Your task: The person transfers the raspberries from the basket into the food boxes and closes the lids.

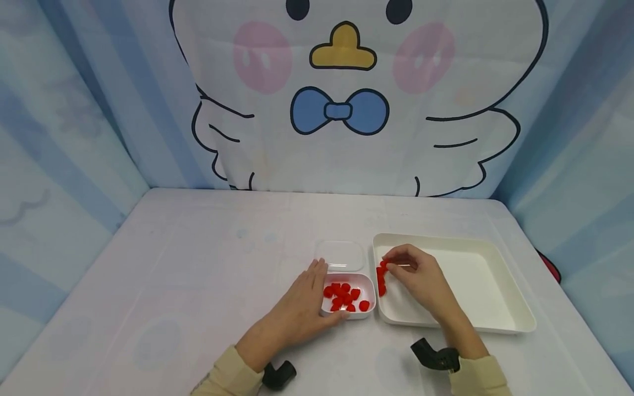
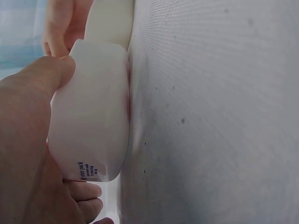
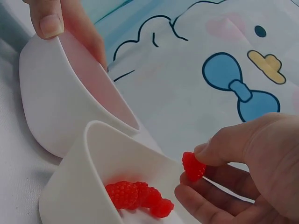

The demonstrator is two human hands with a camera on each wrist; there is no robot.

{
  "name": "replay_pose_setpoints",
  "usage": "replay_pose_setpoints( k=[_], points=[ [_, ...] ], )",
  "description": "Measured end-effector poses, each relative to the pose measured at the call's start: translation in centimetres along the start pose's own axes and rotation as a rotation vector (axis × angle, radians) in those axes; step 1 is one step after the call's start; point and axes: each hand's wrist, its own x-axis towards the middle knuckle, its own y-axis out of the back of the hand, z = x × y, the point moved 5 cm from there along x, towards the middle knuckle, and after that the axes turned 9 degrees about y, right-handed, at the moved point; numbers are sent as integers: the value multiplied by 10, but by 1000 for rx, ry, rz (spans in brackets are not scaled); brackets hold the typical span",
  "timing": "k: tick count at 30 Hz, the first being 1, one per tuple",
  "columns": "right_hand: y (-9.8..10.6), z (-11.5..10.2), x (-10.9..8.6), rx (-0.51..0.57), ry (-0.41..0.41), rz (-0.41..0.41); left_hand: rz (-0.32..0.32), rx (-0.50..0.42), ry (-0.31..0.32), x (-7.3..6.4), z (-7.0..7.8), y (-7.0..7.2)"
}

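A small white plastic box (image 1: 372, 291) holds several red raspberries (image 1: 346, 297). My left hand (image 1: 302, 305) grips it from the left; the thumb (image 2: 63, 70) lies over the near rim and the fingers reach around the far side. To its right, my right hand (image 1: 421, 275) is over the left end of a shallow white tray (image 1: 487, 286). Between thumb and fingers it pinches one raspberry (image 3: 193, 166). Below, in the right wrist view, a row of raspberries (image 3: 135, 195) lies along the tray's left wall.
Behind the box lies a clear lid (image 1: 342, 256) on the white-covered table (image 1: 198, 264). The tray's left wall stands close beside the box. A curtain with a cartoon bird (image 1: 342, 159) hangs at the table's back edge, and blue curtains (image 1: 584, 165) hang at both sides.
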Motion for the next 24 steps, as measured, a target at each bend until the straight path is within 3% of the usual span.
replay_pose_setpoints(
  k=[16, 24],
  points=[
    [-12, -18, 0, 98, 79, -34, 1, -6, -3, 0, 1, 2],
    [-24, -29, -3, 139, 127, -92, 1, 4, -11, 0, 1, 2]
  ],
)
